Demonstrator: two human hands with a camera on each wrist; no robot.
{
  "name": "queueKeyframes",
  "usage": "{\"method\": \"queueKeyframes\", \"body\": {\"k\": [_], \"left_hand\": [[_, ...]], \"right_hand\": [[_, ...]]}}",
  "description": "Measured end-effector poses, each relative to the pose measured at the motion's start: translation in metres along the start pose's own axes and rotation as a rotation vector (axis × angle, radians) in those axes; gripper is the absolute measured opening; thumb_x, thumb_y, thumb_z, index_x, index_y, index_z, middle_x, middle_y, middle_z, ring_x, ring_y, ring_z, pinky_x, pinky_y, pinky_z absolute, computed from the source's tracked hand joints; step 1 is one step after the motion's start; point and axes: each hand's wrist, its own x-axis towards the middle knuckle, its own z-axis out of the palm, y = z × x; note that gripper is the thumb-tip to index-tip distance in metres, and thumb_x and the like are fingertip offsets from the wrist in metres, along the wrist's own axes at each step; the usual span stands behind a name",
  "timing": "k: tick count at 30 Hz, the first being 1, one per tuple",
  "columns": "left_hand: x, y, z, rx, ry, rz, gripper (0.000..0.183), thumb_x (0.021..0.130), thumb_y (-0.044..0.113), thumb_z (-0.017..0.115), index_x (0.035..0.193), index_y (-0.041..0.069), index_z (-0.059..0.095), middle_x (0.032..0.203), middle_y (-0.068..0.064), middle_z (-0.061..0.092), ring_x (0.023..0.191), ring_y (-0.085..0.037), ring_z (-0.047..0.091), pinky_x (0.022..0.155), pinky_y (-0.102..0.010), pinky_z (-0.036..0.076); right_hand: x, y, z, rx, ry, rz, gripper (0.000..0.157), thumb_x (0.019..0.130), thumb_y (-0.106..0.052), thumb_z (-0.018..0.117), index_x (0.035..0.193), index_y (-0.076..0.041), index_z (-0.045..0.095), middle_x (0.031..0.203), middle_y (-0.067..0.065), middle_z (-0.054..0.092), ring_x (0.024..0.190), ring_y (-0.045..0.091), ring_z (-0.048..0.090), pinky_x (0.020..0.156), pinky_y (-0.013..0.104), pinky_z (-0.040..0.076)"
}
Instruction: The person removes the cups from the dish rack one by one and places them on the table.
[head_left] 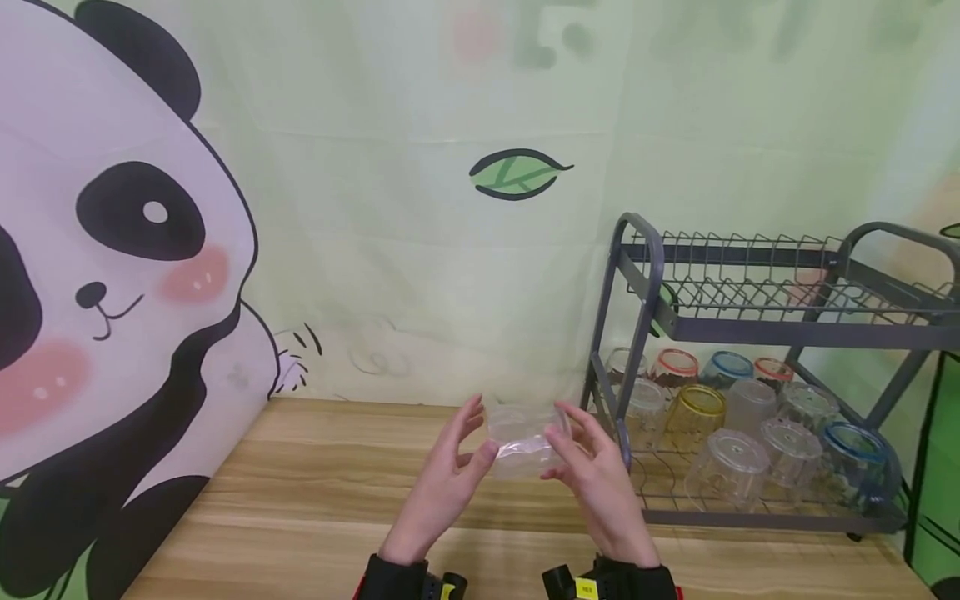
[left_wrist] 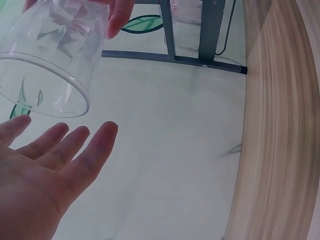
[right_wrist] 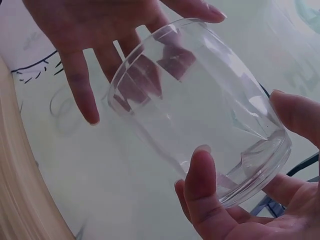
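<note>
A clear, faceted, see-through tumbler [head_left: 525,440] is held in the air above the pale wood-grain tabletop [head_left: 315,475], tipped on its side, its rim towards the left hand; the right hand [head_left: 603,487] grips it near the base, thumb and fingers curled round the wall; the left hand [head_left: 442,487] is spread wide, fingers extended just beside the rim, though I cannot tell whether it touches; to the right stands a dark grey, two-tier metal wire rack [head_left: 780,335], with clear and coloured drinking glasses [head_left: 696,417] on its lower tier.
</note>
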Motion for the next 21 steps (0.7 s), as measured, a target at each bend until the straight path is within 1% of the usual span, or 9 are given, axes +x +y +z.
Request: {"method": "queueKeyframes", "body": {"k": [2,5,10,12,17,21], "left_hand": [[0.0000,0.0007,0.0001,-0.004,-0.001,0.003,0.063,0.101,0.037,0.054,0.155,0.022,0.026,0.155,-0.006,0.032,0.138,-0.028,0.035,0.100,-0.053,0.043],[0.0001,0.0020,0.0016,-0.021,-0.027,-0.010,0.065,0.099,0.038,0.057,0.155,0.025,0.025,0.154,-0.006,0.032,0.137,-0.028,0.036,0.099,-0.051,0.044],[0.0012,0.0024,0.0057,-0.033,-0.061,-0.017,0.077,0.094,0.039,0.066,0.155,0.027,0.021,0.154,-0.008,0.031,0.136,-0.028,0.037,0.099,-0.046,0.045],[0.0013,0.0024,0.0067,-0.030,-0.059,-0.016,0.080,0.092,0.039,0.068,0.155,0.028,0.021,0.154,-0.007,0.030,0.136,-0.028,0.037,0.098,-0.045,0.046],[0.0006,0.0034,0.0068,-0.035,-0.047,-0.010,0.079,0.090,0.038,0.071,0.154,0.030,0.025,0.154,-0.005,0.030,0.136,-0.028,0.036,0.098,-0.044,0.047],[0.0004,0.0035,0.0063,-0.042,-0.036,-0.008,0.080,0.089,0.037,0.073,0.154,0.029,0.028,0.152,-0.008,0.032,0.134,-0.029,0.038,0.096,-0.043,0.048]], "right_hand": [[-0.0001,-0.0005,0.0004,0.003,-0.005,0.004,0.056,0.094,-0.030,0.068,0.143,-0.018,0.044,0.129,0.016,0.046,0.102,0.026,0.054,0.079,0.036,0.054],[-0.0006,-0.0006,-0.0001,0.007,-0.012,0.005,0.057,0.094,-0.030,0.066,0.144,-0.015,0.042,0.127,0.016,0.046,0.100,0.025,0.055,0.079,0.034,0.054],[-0.0004,0.0011,-0.0014,0.027,-0.017,0.024,0.056,0.095,-0.029,0.066,0.144,-0.016,0.042,0.126,0.016,0.046,0.102,0.025,0.055,0.079,0.033,0.054],[0.0000,0.0017,-0.0018,0.026,-0.018,0.025,0.056,0.095,-0.028,0.066,0.144,-0.016,0.041,0.127,0.016,0.046,0.102,0.025,0.055,0.079,0.033,0.054],[0.0008,0.0025,-0.0024,0.011,-0.023,0.016,0.057,0.095,-0.028,0.066,0.144,-0.014,0.041,0.127,0.018,0.044,0.104,0.025,0.054,0.080,0.034,0.054],[0.0011,0.0023,-0.0027,0.007,-0.031,0.016,0.057,0.095,-0.027,0.065,0.144,-0.014,0.041,0.127,0.018,0.044,0.105,0.025,0.054,0.081,0.035,0.054]]}}
